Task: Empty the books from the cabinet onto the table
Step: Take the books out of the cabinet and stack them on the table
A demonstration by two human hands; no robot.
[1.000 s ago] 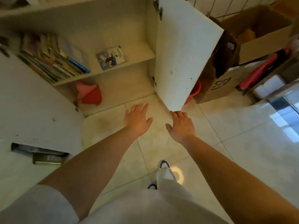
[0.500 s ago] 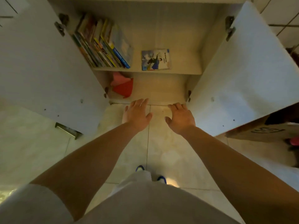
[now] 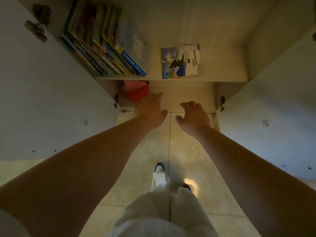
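Here both hands reach toward the open cabinet [image 3: 227, 79] and hold nothing: the left hand [image 3: 150, 111] has its fingers extended toward the lower compartment, the right hand [image 3: 194, 115] has its fingers loosely curled and spread. On the shelf [image 3: 222, 65] above them, a row of books [image 3: 106, 48] leans at the left, and a single book [image 3: 181, 61] lies flat well to its right. A red object [image 3: 135, 91] sits in the lower compartment at left, just beyond the left hand. Both doors stand open.
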